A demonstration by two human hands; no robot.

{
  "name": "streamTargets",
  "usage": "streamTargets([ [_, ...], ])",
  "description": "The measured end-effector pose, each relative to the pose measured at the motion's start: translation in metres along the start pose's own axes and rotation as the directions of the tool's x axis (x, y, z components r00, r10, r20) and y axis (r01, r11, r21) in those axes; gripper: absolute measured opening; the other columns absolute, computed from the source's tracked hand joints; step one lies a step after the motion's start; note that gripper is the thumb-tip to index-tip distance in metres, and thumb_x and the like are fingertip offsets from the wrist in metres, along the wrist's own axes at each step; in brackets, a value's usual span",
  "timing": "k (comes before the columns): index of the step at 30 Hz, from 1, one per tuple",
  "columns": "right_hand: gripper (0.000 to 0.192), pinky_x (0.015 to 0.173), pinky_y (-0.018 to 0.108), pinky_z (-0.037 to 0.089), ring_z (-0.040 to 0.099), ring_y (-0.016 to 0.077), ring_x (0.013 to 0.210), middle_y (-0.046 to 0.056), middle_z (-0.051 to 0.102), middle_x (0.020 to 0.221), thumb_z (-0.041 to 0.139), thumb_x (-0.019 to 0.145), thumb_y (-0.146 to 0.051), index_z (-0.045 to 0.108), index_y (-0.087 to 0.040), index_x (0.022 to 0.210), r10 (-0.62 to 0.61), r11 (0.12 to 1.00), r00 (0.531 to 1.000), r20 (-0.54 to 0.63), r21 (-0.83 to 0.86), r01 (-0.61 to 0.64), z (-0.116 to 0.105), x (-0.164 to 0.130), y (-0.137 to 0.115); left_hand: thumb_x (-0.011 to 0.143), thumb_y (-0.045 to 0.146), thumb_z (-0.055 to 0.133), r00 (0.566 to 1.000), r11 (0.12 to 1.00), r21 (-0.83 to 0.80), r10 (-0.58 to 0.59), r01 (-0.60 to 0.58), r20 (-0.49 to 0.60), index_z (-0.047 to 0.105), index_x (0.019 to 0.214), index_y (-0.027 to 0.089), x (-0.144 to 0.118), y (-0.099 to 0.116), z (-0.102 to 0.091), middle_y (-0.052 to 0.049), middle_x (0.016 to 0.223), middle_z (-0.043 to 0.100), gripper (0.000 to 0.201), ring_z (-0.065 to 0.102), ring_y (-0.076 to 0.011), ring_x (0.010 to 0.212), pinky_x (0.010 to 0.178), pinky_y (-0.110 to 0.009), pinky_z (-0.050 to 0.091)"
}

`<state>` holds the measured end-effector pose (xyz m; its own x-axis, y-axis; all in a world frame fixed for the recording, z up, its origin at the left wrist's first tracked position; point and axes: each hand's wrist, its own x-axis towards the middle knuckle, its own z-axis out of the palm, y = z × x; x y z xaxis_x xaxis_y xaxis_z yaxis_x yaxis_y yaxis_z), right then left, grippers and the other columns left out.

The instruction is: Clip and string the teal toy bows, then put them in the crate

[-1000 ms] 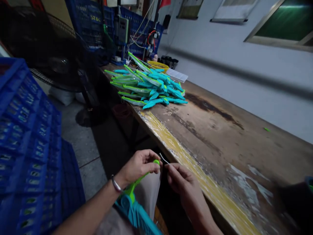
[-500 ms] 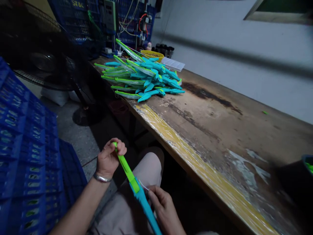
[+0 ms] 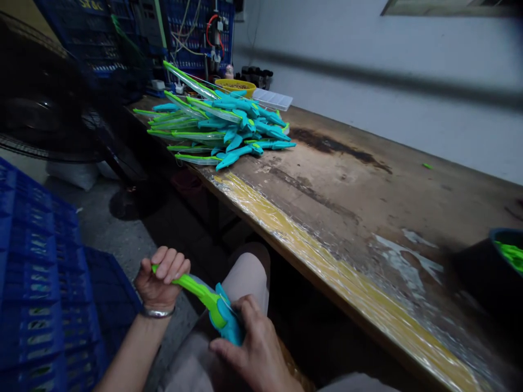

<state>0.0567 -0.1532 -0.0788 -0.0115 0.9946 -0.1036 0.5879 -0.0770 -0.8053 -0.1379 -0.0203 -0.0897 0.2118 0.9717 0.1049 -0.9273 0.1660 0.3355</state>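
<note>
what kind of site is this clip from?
Likely a small assembly workshop. A worn wooden workbench carries a pile of identical teal-and-green plastic toys, and blue stacking crates stand beside the seated person. The left hand and right hand grip one such toy.

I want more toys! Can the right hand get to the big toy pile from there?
Probably not without leaning: the right hand grips a toy over the lap, and the pile lies far along the bench.

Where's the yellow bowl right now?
The yellow bowl sits at the far end of the wooden bench, upper middle of the head view, just behind the pile of turquoise and green toys and left of a clear tray.
</note>
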Motion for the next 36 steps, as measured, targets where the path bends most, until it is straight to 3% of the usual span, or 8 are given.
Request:
streamTargets([
  [4, 0.034, 0.069, 0.031, 0.047, 0.066, 0.0241, 0.081, 0.005, 0.06, 0.096, 0.076, 0.071, -0.022, 0.06, -0.016, 0.101, 0.091, 0.984, 0.995, 0.028, -0.157, -0.085, 0.008, -0.002, 0.0, 0.066, 0.033, 0.09, 1.0, 1.0, 0.024, 0.021, -0.02, -0.017, 0.058, 0.066, 0.019, 0.001, -0.001, 0.002, 0.009, 0.047, 0.046, 0.035, 0.035, -0.0077, 0.04, 0.047, -0.022, 0.038],
  [9, 0.026, 0.066, 0.03, 0.046, 0.067, 0.0236, 0.079, 0.005, 0.061, 0.097, 0.064, 0.078, -0.022, 0.06, -0.019, 0.104, 0.022, 0.979, 0.997, 0.076, -0.206, -0.006, 0.016, 0.001, 0.01, 0.052, 0.044, 0.096, 0.997, 0.977, 0.207, 0.064, -0.056, -0.031, 0.054, 0.067, 0.021, -0.001, -0.002, 0.008, 0.01, 0.049, 0.042, 0.05, 0.038, -0.0101, 0.047, 0.059, -0.027, 0.046],
  [14, 0.03, 0.062, 0.03, 0.047, 0.068, 0.023, 0.075, 0.005, 0.061, 0.097, 0.064, 0.076, -0.024, 0.058, -0.019, 0.105, -0.043, 0.974, 0.999, 0.016, -0.222, 0.045, 0.022, 0.004, 0.018, 0.062, 0.044, 0.091, 0.992, 0.935, 0.35, 0.09, -0.055, -0.083, 0.052, 0.068, 0.02, -0.006, 0.0, 0.011, 0.007, 0.056, 0.045, 0.046, 0.041, -0.0117, 0.056, 0.074, -0.032, 0.049],
  [22, 0.031, 0.068, 0.031, 0.048, 0.069, 0.0252, 0.08, 0.007, 0.063, 0.096, 0.061, 0.072, -0.021, 0.057, -0.019, 0.102, 0.053, 0.981, 0.994, 0.092, -0.192, -0.034, 0.02, 0.012, 0.015, 0.07, 0.062, 0.078, 0.985, 0.829, 0.559, 0.103, -0.008, -0.138, 0.055, 0.066, 0.02, -0.011, 0.003, 0.02, 0.004, 0.061, 0.047, 0.048, 0.044, -0.0144, 0.061, 0.08, -0.034, 0.047],
  [25, 0.028, 0.068, 0.031, 0.048, 0.068, 0.0247, 0.079, 0.007, 0.063, 0.092, 0.06, 0.068, -0.02, 0.057, -0.02, 0.096, 0.063, 0.985, 0.993, 0.104, -0.165, -0.045, 0.021, 0.015, 0.012, 0.079, 0.064, 0.068, 0.951, 0.786, 0.618, 0.191, 0.001, -0.244, 0.059, 0.069, 0.02, -0.012, -0.005, 0.023, 0.002, 0.064, 0.051, 0.046, 0.047, -0.0158, 0.064, 0.078, -0.034, 0.049],
  [29, 0.025, 0.061, 0.028, 0.044, 0.065, 0.0219, 0.071, 0.005, 0.064, 0.085, 0.061, 0.063, -0.018, 0.053, -0.021, 0.087, 0.085, 0.985, 0.994, 0.071, -0.154, -0.073, 0.024, 0.021, 0.003, 0.078, 0.065, 0.068, 0.888, 0.853, 0.521, 0.242, -0.004, -0.39, 0.057, 0.067, 0.019, -0.002, -0.016, 0.019, 0.002, 0.062, 0.048, 0.048, 0.045, -0.0147, 0.062, 0.066, -0.031, 0.05],
  [33, 0.018, 0.06, 0.027, 0.043, 0.065, 0.0208, 0.071, 0.004, 0.064, 0.082, 0.063, 0.071, -0.019, 0.055, -0.02, 0.087, 0.107, 0.988, 0.991, 0.077, -0.122, -0.097, 0.019, 0.026, 0.003, 0.07, 0.068, 0.074, 0.914, 0.884, 0.467, 0.165, 0.029, -0.37, 0.053, 0.064, 0.019, 0.014, -0.023, 0.016, 0.004, 0.057, 0.042, 0.053, 0.039, -0.0122, 0.054, 0.047, -0.023, 0.039],
  [36, 0.015, 0.061, 0.024, 0.044, 0.065, 0.0192, 0.072, 0.003, 0.065, 0.083, 0.064, 0.085, -0.033, 0.06, -0.02, 0.091, 0.017, 0.999, 0.998, 0.069, -0.039, -0.014, 0.008, 0.026, 0.014, 0.068, 0.071, 0.073, 0.935, 0.88, 0.469, 0.103, 0.074, -0.34, 0.051, 0.064, 0.019, 0.018, -0.027, 0.019, 0.005, 0.058, 0.043, 0.057, 0.04, -0.0117, 0.053, 0.047, -0.023, 0.038],
])
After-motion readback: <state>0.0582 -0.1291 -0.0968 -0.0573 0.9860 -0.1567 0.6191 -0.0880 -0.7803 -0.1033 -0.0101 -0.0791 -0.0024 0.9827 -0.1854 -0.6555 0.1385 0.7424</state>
